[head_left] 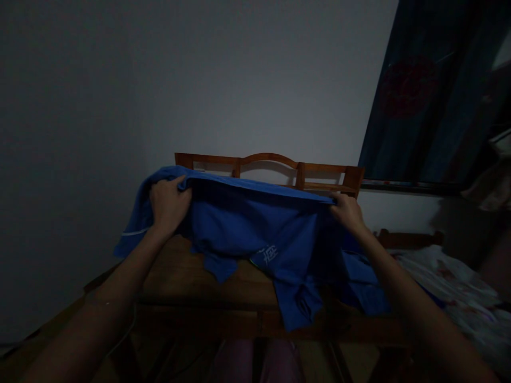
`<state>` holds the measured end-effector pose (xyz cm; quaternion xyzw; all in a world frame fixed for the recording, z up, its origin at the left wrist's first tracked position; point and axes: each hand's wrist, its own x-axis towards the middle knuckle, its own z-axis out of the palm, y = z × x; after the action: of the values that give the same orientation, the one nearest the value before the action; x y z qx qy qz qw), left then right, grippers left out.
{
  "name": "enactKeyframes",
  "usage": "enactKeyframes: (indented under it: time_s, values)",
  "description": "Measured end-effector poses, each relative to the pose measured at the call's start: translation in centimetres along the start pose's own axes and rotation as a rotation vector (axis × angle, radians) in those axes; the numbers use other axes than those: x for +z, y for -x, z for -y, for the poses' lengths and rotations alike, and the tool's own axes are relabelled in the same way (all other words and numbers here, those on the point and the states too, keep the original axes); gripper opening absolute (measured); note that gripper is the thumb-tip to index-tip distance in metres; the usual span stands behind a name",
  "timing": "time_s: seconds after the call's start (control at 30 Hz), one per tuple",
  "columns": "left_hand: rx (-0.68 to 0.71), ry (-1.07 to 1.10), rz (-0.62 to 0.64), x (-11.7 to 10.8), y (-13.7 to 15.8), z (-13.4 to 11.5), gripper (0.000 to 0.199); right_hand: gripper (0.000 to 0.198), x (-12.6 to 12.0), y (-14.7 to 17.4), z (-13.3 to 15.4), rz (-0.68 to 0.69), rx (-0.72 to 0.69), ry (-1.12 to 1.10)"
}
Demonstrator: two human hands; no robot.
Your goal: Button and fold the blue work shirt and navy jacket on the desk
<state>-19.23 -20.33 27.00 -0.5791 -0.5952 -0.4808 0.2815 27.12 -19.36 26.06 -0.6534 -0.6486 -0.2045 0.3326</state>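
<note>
A blue shirt point(255, 218) with white printed characters on it is stretched between my two hands above the desk. My left hand point(170, 205) is closed around its upper edge at the left, and a flap with a white stripe hangs beyond that wrist. At the other end, my right hand point(346, 211) pinches the same edge, which runs nearly straight from hand to hand. Lower folds of the shirt drape down to the wooden desk point(179, 282). Blue cloth point(365, 282) lies beneath my right forearm; whether it belongs to the same shirt I cannot tell.
A wooden rack point(267, 157) stands along the back of the desk, against a pale wall point(255, 80). At the right are a dark curtain point(423, 106) with a red round pattern and a pale patterned cloth point(451, 276). The room is dim.
</note>
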Motion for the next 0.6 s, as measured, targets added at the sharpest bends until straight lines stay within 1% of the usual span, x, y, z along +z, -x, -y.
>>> enactKeyframes:
  time_s: [0.07, 0.13, 0.2, 0.27, 0.43, 0.53, 0.6]
  values:
    - [0.015, 0.082, 0.017, 0.3, -0.2, 0.8, 0.039, 0.037, -0.6, 0.1, -0.4, -0.085, 0.084, 0.072]
    - [0.022, 0.133, 0.033, 0.6, -0.2, 1.3, 0.045, 0.04, -1.1, 0.2, -0.4, -0.133, 0.12, 0.111]
    - [0.017, 0.149, 0.045, 0.9, -0.2, 1.4, 0.052, 0.042, -1.6, 0.2, -0.2, -0.151, 0.129, 0.113]
    - [0.022, 0.161, 0.063, 1.1, -0.2, 1.2, 0.053, 0.042, -2.0, 0.1, -0.1, -0.141, 0.141, 0.087]
    - [0.031, 0.183, 0.096, 1.0, -0.1, 0.7, 0.048, 0.042, -2.1, -0.8, -0.9, -0.135, 0.146, -0.004]
    - [0.015, 0.223, 0.111, 1.1, -0.2, 0.8, 0.039, 0.043, -1.7, -1.5, -1.6, -0.112, 0.102, -0.155]
    - [-0.017, 0.323, 0.119, 1.5, -0.2, 0.6, 0.033, 0.04, -1.4, -1.6, -1.2, -0.083, 0.082, -0.277]
